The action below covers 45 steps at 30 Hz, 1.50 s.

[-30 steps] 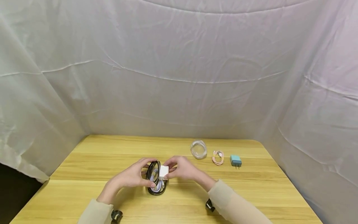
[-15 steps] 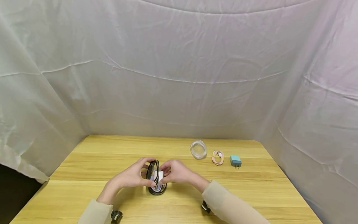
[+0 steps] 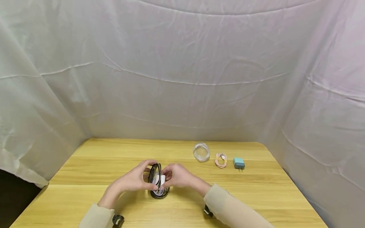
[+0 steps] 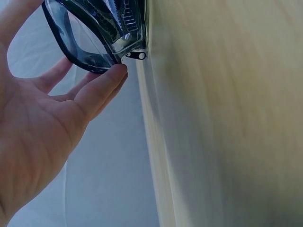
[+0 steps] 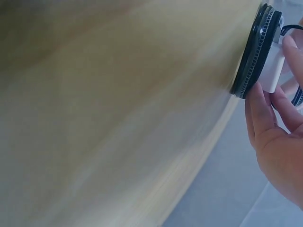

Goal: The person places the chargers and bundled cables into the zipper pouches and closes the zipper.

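A small round zip case (image 3: 159,197) with clear panels and black trim rests on the table, its lid raised. My left hand (image 3: 131,181) grips the lid's edge, thumb in front and fingers behind. In the left wrist view, fingertips touch the black rim of the case (image 4: 87,65) near its zip pull (image 4: 137,56). Between thumb and fingers, my right hand (image 3: 180,176) holds a white charger (image 3: 163,179) in the mouth of the case. The right wrist view has the white charger (image 5: 272,71) against the zipped edge. A pale cable lies inside the case, partly hidden.
Toward the back right of the wooden table (image 3: 228,196) lie a coiled clear-white cable (image 3: 195,155), a coiled pink cable (image 3: 216,162) and a teal charger (image 3: 239,163) with its prongs showing. Pale cloth (image 3: 182,107) hangs behind and at both sides.
My right hand has moved left and slightly down, carrying the white charger from the case's right side into its opening. My left hand has kept its hold on the lid.
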Tool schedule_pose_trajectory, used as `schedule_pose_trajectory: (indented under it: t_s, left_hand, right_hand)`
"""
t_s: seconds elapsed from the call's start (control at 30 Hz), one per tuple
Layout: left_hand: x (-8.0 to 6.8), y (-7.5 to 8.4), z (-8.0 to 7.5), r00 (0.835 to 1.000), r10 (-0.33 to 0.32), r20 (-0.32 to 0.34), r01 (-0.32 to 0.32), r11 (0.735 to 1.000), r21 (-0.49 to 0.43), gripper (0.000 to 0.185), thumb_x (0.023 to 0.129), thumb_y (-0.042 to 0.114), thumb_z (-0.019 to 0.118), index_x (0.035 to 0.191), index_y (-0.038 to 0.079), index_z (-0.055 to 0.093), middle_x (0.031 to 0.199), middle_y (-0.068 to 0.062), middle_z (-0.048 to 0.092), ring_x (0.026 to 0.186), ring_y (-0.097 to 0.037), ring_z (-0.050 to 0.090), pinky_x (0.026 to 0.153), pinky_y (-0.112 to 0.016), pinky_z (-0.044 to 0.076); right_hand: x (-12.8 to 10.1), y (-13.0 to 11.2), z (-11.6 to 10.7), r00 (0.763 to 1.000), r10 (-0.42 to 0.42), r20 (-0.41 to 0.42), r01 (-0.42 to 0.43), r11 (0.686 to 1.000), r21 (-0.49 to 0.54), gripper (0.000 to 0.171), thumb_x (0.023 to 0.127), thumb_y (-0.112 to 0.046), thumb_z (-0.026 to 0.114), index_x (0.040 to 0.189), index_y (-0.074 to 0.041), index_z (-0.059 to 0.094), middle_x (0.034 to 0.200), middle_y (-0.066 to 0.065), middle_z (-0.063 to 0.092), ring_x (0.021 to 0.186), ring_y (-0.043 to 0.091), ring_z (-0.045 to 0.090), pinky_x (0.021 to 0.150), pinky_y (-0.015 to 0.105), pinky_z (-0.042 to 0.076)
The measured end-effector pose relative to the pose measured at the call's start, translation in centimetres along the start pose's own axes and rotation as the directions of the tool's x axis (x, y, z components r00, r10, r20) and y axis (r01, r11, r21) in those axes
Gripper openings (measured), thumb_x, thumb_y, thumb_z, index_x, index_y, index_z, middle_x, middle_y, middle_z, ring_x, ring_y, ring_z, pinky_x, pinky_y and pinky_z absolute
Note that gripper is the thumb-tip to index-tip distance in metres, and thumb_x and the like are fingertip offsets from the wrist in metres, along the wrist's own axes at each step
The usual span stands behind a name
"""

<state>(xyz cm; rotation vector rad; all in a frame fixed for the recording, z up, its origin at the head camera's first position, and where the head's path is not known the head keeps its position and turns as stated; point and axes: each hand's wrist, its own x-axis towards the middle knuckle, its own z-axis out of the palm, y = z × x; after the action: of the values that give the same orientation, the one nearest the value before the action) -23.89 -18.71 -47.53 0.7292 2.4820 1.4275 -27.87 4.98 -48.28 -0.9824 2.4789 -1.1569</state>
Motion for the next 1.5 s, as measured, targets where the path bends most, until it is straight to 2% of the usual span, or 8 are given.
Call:
schedule_pose_trajectory:
  t_s: [0.13,0.3,0.43,0.6,0.93,1.07,1.27,1.5]
  left_hand:
    - [0.1,0.0,0.1,1.000,0.001,0.006,-0.001,1.000,0.008,0.094,0.081,0.024,0.091,0.155,0.007,0.037,0.154,-0.024,0.035,0.136,-0.047,0.046,0.108,-0.053,0.050]
    - [0.0,0.3,0.1,1.000,0.005,0.005,-0.005,0.998,0.059,0.094,0.080,0.026,0.091,0.156,0.010,0.039,0.151,-0.021,0.039,0.134,-0.042,0.047,0.107,-0.049,0.052]
    - [-0.1,0.8,0.2,1.000,0.022,0.000,-0.022,0.991,0.132,0.095,0.080,0.031,0.091,0.156,0.008,0.040,0.149,-0.023,0.042,0.132,-0.043,0.049,0.104,-0.056,0.052]
    - [-0.1,1.3,0.4,0.999,0.032,-0.002,-0.031,0.972,0.235,0.100,0.078,0.038,0.091,0.158,0.005,0.041,0.155,-0.027,0.039,0.135,-0.048,0.047,0.108,-0.070,0.042]
    - [0.3,1.5,1.3,0.998,0.040,0.050,-0.054,0.944,0.326,0.090,0.082,0.039,0.087,0.154,0.001,0.047,0.159,-0.022,0.039,0.142,-0.045,0.039,0.109,-0.065,0.043]
    - [0.4,1.5,1.6,0.998,0.034,0.055,-0.052,0.936,0.349,0.087,0.082,0.039,0.087,0.153,0.004,0.050,0.161,-0.022,0.038,0.143,-0.047,0.037,0.107,-0.066,0.044]
    - [0.4,1.4,1.7,0.997,0.000,0.075,-0.028,0.925,0.379,0.083,0.084,0.044,0.084,0.153,0.009,0.053,0.163,-0.017,0.036,0.145,-0.045,0.035,0.107,-0.065,0.044]
    - [0.3,1.7,1.7,0.994,-0.022,0.108,-0.019,0.932,0.362,0.083,0.087,0.042,0.083,0.154,0.007,0.050,0.166,-0.019,0.032,0.146,-0.048,0.033,0.108,-0.070,0.040]
  right_hand:
    - [-0.3,0.0,-0.3,1.000,0.017,0.000,-0.017,0.999,0.049,0.046,0.073,-0.011,0.096,0.112,-0.002,0.074,0.103,0.006,0.074,0.091,0.013,0.071,0.081,0.017,0.058]
    - [-1.1,0.2,-1.0,1.000,0.012,0.005,-0.013,0.992,0.127,0.047,0.077,-0.006,0.092,0.119,0.001,0.072,0.111,0.012,0.073,0.102,0.027,0.072,0.087,0.021,0.059]
    - [-1.7,0.6,-1.6,1.000,0.006,0.006,-0.007,0.990,0.138,0.044,0.081,-0.004,0.089,0.120,0.002,0.070,0.114,0.015,0.072,0.105,0.031,0.070,0.088,0.022,0.059]
    - [-2.3,1.3,-2.3,1.000,0.015,-0.013,-0.013,0.995,0.098,0.042,0.085,-0.009,0.086,0.122,0.001,0.070,0.115,0.015,0.072,0.105,0.027,0.070,0.087,0.022,0.058]
    - [-3.0,1.5,-3.3,0.995,0.071,-0.072,-0.062,0.990,0.127,0.034,0.095,-0.015,0.074,0.124,0.002,0.069,0.121,0.017,0.071,0.108,0.027,0.069,0.088,0.030,0.059]
    - [-2.9,1.3,-3.5,0.993,0.082,-0.083,-0.068,0.985,0.160,0.035,0.097,-0.017,0.072,0.126,0.003,0.068,0.122,0.019,0.071,0.108,0.029,0.069,0.087,0.032,0.059]
    - [-2.2,1.2,-3.4,0.992,0.094,-0.087,-0.080,0.985,0.154,0.032,0.098,-0.017,0.072,0.125,0.000,0.070,0.114,0.010,0.074,0.099,0.019,0.070,0.080,0.031,0.060]
    - [-1.2,1.5,-2.7,0.993,0.111,-0.047,-0.104,0.987,0.122,0.029,0.099,-0.018,0.070,0.124,-0.004,0.072,0.118,0.008,0.073,0.096,0.019,0.071,0.074,0.029,0.059]
